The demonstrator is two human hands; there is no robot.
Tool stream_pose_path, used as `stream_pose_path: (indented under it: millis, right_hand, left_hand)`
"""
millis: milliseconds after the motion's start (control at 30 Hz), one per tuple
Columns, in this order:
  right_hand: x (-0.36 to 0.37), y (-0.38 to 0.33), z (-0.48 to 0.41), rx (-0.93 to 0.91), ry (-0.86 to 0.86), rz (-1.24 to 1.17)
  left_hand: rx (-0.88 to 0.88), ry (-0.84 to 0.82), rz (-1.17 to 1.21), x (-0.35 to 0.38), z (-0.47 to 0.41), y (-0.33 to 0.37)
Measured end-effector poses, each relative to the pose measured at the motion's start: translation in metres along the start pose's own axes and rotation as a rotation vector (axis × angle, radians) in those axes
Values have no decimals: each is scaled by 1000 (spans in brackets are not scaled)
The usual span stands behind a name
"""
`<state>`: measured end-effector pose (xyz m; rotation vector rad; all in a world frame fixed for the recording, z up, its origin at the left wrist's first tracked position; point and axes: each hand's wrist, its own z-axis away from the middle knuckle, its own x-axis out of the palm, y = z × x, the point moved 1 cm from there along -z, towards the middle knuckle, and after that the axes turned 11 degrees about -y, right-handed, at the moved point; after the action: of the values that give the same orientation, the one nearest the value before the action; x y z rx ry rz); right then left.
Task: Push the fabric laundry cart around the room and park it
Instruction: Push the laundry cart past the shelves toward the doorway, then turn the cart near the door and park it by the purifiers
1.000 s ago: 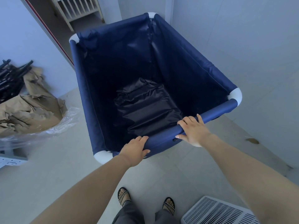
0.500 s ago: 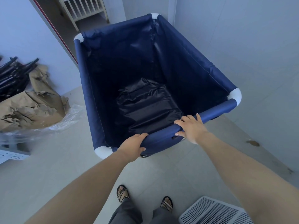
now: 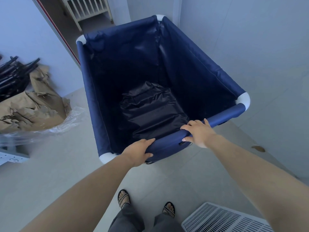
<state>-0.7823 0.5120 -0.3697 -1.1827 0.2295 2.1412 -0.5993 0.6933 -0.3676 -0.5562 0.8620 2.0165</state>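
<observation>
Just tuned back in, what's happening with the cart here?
A person stands behind a navy blue fabric laundry cart, with left hand and right hand both curled over its near rail. Inside lies only a crumpled black plastic sheet. The cart's right side runs close to the pale wall, and its front points toward an open doorway. A pile of torn brown paper sits on the left. It looks mid-push, not parked.
</observation>
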Motion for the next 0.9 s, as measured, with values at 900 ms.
stream_pose_path:
  millis: [900]
  right_hand:
    - [-47, -217, -94, 18, 38, -160]
  left_hand:
    - [145, 144, -221, -142, 27, -192]
